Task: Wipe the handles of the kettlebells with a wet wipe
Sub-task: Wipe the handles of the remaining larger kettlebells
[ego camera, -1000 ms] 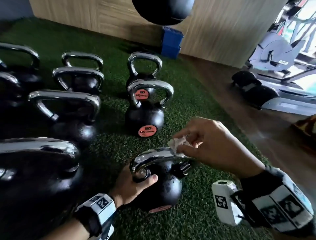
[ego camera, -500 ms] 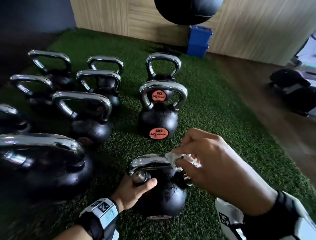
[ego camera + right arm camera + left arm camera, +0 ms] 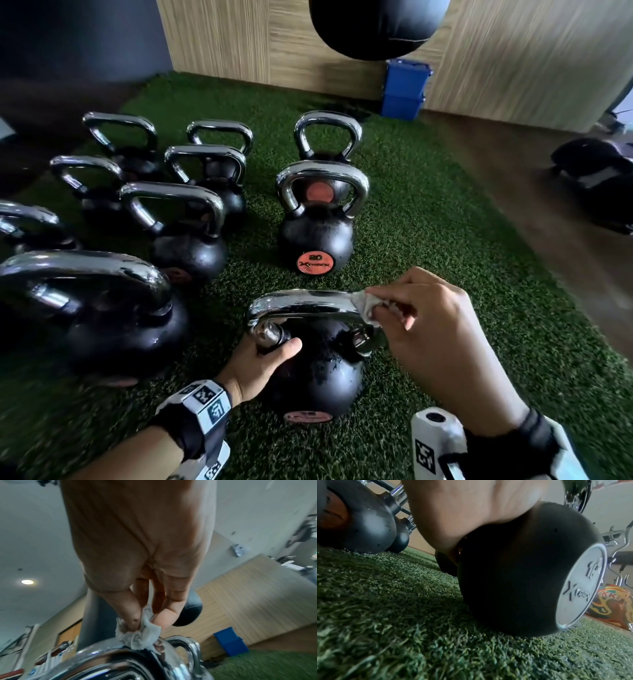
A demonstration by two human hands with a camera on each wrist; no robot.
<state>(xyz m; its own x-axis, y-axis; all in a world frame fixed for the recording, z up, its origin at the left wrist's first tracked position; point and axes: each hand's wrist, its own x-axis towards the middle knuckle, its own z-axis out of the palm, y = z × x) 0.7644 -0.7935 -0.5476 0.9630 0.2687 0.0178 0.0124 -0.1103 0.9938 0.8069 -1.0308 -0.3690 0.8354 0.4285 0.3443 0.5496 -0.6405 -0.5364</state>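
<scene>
Right hand [image 3: 137,555] pinches wipe [image 3: 139,637]; head view hides pinch.

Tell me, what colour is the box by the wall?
Blue box, clearest in the head view.

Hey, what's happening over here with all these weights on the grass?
Someone is cleaning kettlebell handles. The left hand grips the left end of the nearest kettlebell handle to steady it, while the right hand pinches a crumpled wet wipe against the right bend of its chrome handle. The other kettlebells stand untouched on the turf.
</scene>
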